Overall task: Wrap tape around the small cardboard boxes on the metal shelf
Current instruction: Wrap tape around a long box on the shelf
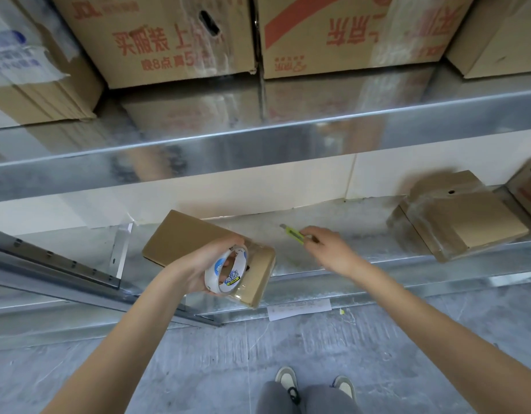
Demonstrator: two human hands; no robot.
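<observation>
Small cardboard box [198,246] lies flat at front edge of metal shelf [333,243], clear tape already glossy across its near end. Left hand [198,267] grips tape roll [226,270] against box. Right hand [327,249] pinches yellow-green utility knife [295,234], blade toward shelf back. Likely cutting stage. Taped box [458,222] sits well apart to right, looks finished; another at far right edge, partly out of view.

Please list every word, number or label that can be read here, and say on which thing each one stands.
"买服装上" and "8点", red print, partly readable: large carton on the upper shelf.
Red characters on the neighbouring carton: upside down, not readable.
Blue label on the tape roll in the left hand: too blurred.
Paper slip on the shelf edge: too small.
</observation>
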